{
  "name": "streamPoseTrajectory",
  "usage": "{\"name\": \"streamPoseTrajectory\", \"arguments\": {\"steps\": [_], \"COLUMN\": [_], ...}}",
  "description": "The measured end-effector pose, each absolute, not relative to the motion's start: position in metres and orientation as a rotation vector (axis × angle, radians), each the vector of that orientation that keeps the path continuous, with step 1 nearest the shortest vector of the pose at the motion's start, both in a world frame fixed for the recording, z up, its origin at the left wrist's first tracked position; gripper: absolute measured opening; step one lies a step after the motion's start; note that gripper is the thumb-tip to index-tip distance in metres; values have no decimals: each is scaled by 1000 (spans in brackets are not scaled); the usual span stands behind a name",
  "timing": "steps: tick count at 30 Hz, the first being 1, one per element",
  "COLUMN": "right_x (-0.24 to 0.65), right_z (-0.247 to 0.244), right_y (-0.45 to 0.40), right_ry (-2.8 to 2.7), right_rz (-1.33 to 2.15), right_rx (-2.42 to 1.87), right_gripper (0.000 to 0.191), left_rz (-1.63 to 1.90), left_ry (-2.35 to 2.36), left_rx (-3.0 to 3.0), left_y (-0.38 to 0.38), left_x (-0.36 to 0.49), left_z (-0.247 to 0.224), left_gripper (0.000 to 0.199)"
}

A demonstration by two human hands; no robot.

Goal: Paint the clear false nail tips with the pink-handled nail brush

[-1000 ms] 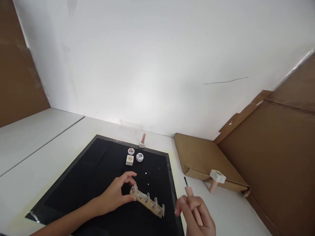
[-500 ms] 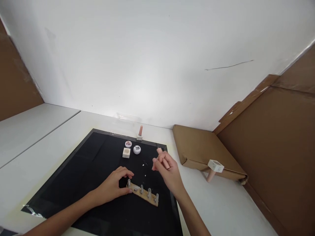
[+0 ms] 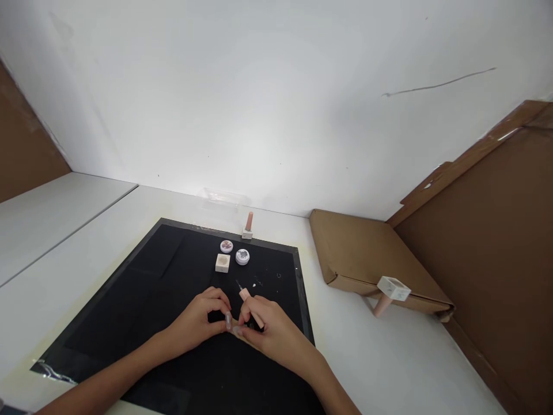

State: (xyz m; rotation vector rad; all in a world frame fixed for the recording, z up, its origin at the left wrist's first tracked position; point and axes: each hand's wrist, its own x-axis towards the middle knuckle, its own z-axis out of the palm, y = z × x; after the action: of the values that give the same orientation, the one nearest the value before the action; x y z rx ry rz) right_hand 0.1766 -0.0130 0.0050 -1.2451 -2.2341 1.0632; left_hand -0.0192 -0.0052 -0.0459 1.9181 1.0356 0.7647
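A nail polish brush (image 3: 252, 308) with a pink cap handle is held in my right hand (image 3: 274, 329), its dark bristle tip pointing up and away to the left. The thumb and a finger of that same hand reach down to the middle of a tan strip (image 3: 247, 340) bearing clear false nail tips. My left hand (image 3: 202, 316) closes its thumb and fingers around the clear nail tip (image 3: 228, 320) at the strip's left end. My right hand hides most of the strip. Beyond the hands stands a square white polish bottle (image 3: 222, 263) without its cap.
Two small round pots (image 3: 242, 257) sit by the bottle on the black mat (image 3: 142, 300). Another pink-capped bottle (image 3: 247, 226) stands at the mat's far edge. A flat cardboard box (image 3: 358, 245) lies at the right, with a tipped pink-capped bottle (image 3: 391, 290) against it.
My right hand has come down and left to the strip, the brush still in its grip. My left fingers have closed in on the end nail tip. The camera view has shifted slightly.
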Motion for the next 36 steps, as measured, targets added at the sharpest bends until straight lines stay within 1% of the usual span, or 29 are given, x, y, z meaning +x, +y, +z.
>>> {"name": "streamPoseTrajectory", "arguments": {"steps": [18,27,36], "right_x": [175,172,169], "right_z": [5,4,1], "right_y": [-9,-11,-12], "right_ry": [-2223,-2171,-2099], "right_rz": [1108,1132,1220], "right_rx": [-1219,-1211,-1179], "right_gripper": [17,12,16], "left_rz": [740,757,759], "left_ry": [1043,1006,1001], "left_rx": [1774,1773,1783], "left_y": [0,1,1], "left_x": [-23,-24,-25], "left_z": [-45,-47,-47], "left_gripper": [8,7,5]}}
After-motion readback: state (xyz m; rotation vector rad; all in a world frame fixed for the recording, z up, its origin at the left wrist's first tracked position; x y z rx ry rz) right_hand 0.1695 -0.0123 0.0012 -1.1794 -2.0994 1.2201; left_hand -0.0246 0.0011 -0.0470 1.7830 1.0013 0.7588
